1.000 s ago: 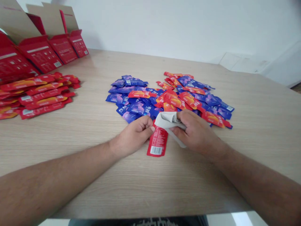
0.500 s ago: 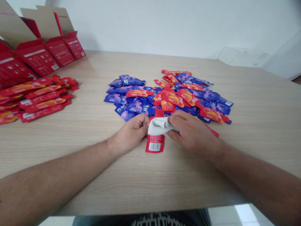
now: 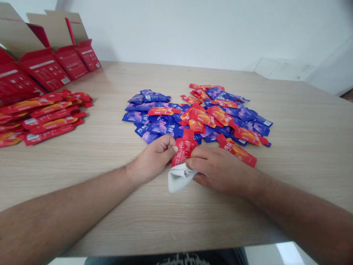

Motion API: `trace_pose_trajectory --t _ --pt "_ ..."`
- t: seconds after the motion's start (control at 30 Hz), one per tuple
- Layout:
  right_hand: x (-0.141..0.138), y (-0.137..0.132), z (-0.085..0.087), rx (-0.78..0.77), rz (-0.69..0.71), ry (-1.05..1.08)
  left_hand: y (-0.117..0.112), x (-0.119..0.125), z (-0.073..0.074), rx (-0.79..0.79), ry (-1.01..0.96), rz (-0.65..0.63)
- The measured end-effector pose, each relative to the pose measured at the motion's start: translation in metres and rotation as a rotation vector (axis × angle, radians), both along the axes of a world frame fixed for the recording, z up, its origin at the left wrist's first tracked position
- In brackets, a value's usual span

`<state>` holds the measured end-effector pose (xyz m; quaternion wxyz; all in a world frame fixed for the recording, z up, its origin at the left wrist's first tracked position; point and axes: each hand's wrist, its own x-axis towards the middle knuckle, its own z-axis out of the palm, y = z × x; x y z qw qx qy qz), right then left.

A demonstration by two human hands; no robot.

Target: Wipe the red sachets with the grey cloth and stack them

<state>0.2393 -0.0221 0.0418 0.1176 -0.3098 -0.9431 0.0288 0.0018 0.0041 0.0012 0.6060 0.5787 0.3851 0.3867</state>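
My left hand [image 3: 158, 154] pinches the left edge of a red sachet [image 3: 184, 149], whose printed back faces up. Bunched in my right hand [image 3: 215, 165] is a white cloth [image 3: 179, 178], lying over the sachet's lower end and hiding it. The sachet's narrower top points away from me, close to the mixed pile. Just beyond my right hand lies another red sachet [image 3: 239, 151] with an orange picture on its front.
A loose pile of blue sachets [image 3: 161, 126] and red sachets [image 3: 202, 116] spreads across the middle of the table [image 3: 132, 217]. At the left, red sachets [image 3: 52, 114] are stacked before several open red boxes [image 3: 45, 70]. A white wall [image 3: 179, 33] stands behind.
The white cloth in my right hand has moved down the red sachet toward me, from its middle to its lower end, uncovering the printed text. My left hand stays on the sachet's edge.
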Motion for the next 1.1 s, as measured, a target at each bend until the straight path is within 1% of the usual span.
trace_pose_trajectory --t 0.03,0.13,0.17,0.2,0.33,0.37,0.5,0.53,0.57,0.67,0.7,0.73,0.83,0.87,0.9,1.0,1.03,1.1 --pt "0.000 0.000 0.000 0.017 -0.024 0.016 0.000 0.000 0.000 0.002 0.000 0.000" --pt "0.002 0.004 0.000 0.070 -0.193 0.106 0.001 0.000 -0.001 -0.006 0.012 0.005" --pt "0.003 0.004 0.001 0.068 -0.218 0.118 0.001 -0.001 -0.002 -0.007 0.015 0.006" --pt "0.003 0.005 0.001 0.053 -0.208 0.108 0.001 -0.001 -0.003 -0.004 0.018 0.004" --pt "0.001 0.002 0.001 -0.013 -0.010 -0.014 0.004 -0.002 -0.005 0.028 0.020 -0.016" --pt "0.001 0.002 0.001 -0.004 -0.005 -0.017 0.004 -0.002 -0.006 0.030 0.020 -0.016" --pt "0.004 0.006 0.000 0.063 -0.183 0.096 0.004 -0.002 -0.007 -0.003 0.006 0.009" --pt "0.004 0.007 0.001 0.057 -0.189 0.101 0.004 -0.001 -0.008 -0.007 0.003 0.014" --pt "0.004 0.007 0.001 0.040 -0.163 0.086 0.004 -0.001 -0.008 -0.006 0.002 0.014" --pt "0.002 0.004 0.003 -0.032 -0.021 -0.014 0.005 -0.001 -0.009 0.013 0.001 0.000" --pt "0.001 0.003 0.004 -0.039 -0.011 -0.031 0.005 -0.002 -0.009 0.016 0.000 -0.007" --pt "0.001 0.002 0.004 -0.032 -0.033 -0.027 0.005 -0.002 -0.009 0.016 0.000 -0.012" --pt "0.001 0.002 0.005 0.029 -0.156 0.046 0.006 -0.002 -0.010 0.001 -0.003 -0.001" --pt "0.001 0.003 0.005 0.037 -0.162 0.056 0.006 -0.002 -0.010 0.000 -0.002 0.002" --pt "0.001 0.003 0.005 0.030 -0.143 0.044 0.006 -0.002 -0.010 0.003 0.001 0.002" --pt "0.000 0.002 0.004 -0.022 -0.026 -0.032 0.005 -0.002 -0.010 0.017 0.004 -0.010" --pt "0.000 0.002 0.004 -0.029 -0.014 -0.044 0.005 -0.002 -0.009 0.014 0.000 -0.010" --pt "0.000 0.002 0.004 -0.012 -0.057 -0.023 0.004 -0.001 -0.008 -0.002 -0.011 0.003"
